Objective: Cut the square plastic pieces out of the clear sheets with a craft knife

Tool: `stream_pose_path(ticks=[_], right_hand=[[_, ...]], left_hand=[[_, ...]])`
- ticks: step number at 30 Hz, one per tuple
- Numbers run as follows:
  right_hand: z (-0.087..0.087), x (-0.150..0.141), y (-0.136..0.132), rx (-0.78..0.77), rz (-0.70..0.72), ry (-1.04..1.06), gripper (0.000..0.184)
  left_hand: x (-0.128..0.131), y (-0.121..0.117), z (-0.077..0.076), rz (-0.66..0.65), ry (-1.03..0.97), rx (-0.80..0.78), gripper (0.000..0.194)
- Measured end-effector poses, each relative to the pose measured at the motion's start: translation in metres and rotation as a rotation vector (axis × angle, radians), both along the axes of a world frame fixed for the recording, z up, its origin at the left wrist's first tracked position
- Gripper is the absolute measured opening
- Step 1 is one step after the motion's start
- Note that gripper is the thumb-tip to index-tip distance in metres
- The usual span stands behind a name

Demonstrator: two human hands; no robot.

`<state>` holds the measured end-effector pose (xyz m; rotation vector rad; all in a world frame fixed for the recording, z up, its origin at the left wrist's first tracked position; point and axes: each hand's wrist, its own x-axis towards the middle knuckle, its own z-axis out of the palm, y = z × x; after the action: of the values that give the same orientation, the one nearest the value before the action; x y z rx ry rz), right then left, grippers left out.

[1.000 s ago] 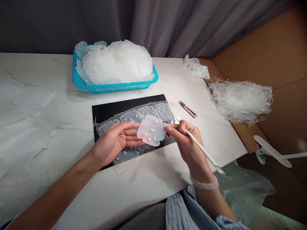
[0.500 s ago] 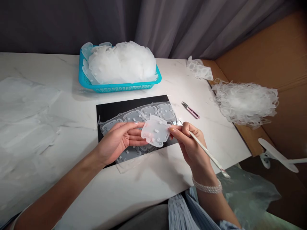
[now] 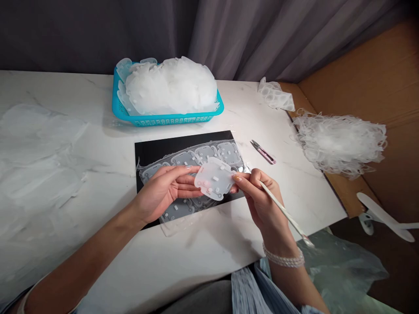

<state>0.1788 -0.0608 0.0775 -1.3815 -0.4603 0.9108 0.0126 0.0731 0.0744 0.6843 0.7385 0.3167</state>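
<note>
A translucent, whitish flat plastic or silicone piece (image 3: 214, 179) with small raised tabs is held up between both hands. My left hand (image 3: 166, 189) has its fingers under the piece's left edge and its thumb along the upper side. My right hand (image 3: 262, 192) pinches the right edge between thumb and finger. A long thin white-handled tool (image 3: 284, 211) also lies through the right hand, slanting toward the wrist; its working tip is hard to make out. Beneath the hands, a clear sheet of similar pieces (image 3: 178, 208) lies on a black board (image 3: 152, 150), partly covered by the hands.
Behind the board stands a blue basket (image 3: 170, 120) heaped with similar pieces. Pink-handled thread snips (image 3: 263, 152) lie to its right. Stringy clear scraps (image 3: 340, 141) sit by a cardboard box (image 3: 366, 87). More translucent sheets (image 3: 36, 174) cover the table's left side.
The whole view has shifted slightly, so things appear a little farther right. Both hands keep the piece in nearly the same pose.
</note>
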Motion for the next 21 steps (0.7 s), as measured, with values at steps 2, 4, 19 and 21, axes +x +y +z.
stream_pose_path(ticks=[2,4,19,21], right_hand=[[0.001,-0.001,0.000,-0.013,-0.007,0.002,0.050],[0.001,-0.001,0.000,-0.023,-0.013,0.008,0.049],[-0.005,-0.004,0.003,-0.016,0.001,0.112,0.051],[-0.005,-0.004,0.003,-0.025,0.007,0.104,0.050]], left_hand=[[0.000,0.001,0.000,0.009,0.003,-0.003,0.029],[0.000,0.001,-0.001,0.013,0.001,-0.010,0.026],[-0.001,-0.003,-0.013,-0.257,-0.024,0.264,0.034],[-0.001,-0.003,-0.011,-0.250,-0.018,0.270,0.034]])
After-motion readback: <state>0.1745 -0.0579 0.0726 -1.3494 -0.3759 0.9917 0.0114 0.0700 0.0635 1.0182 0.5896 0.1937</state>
